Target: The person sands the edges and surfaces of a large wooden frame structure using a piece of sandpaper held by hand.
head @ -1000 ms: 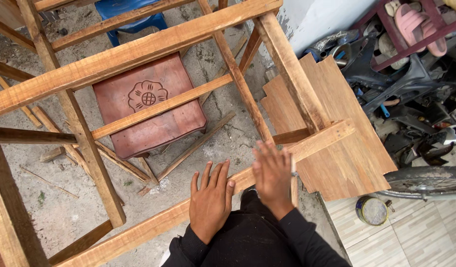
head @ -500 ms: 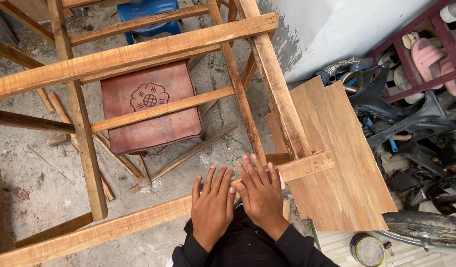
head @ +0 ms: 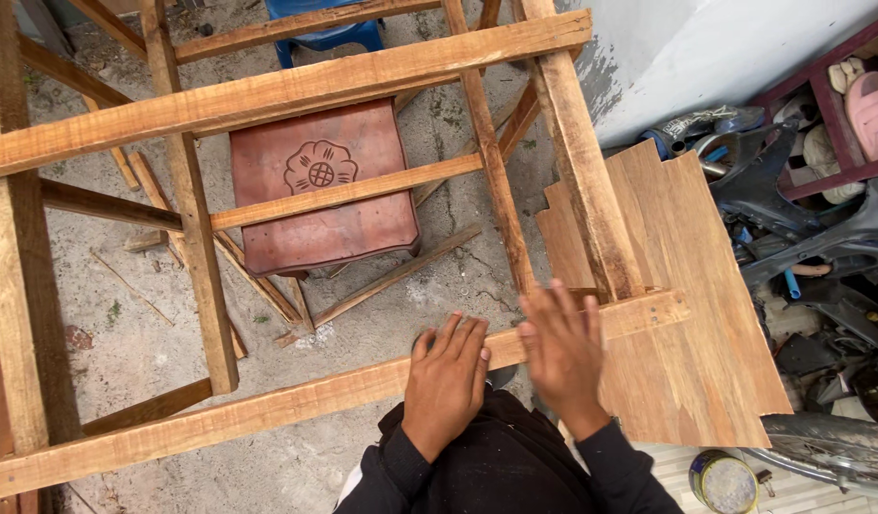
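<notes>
left hand (head: 447,379) flat, fingers together on near rail (head: 268,409) lower centre, right hand (head: 565,354) spread, blurred, over rail beside plywood sheet (head: 691,314)

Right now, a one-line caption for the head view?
Both hands, left hand and right hand, on a wooden frame rail above a brown stool.

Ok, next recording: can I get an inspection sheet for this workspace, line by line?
Surface: bare grey concrete floor with wood offcuts.
Job's things: unfinished pale timber frame; its near rail lies under both hands.
Clutter: reddish-brown plastic stool with flower emblem beneath the frame; stepped plywood sheet; round tin.
Grippers: left hand flat on the rail; right hand blurred, fingers spread.
Cables: nothing seen.
Surroundings: white wall; blue plastic chair; dark red shelf with footwear; motorbike parts.
</notes>
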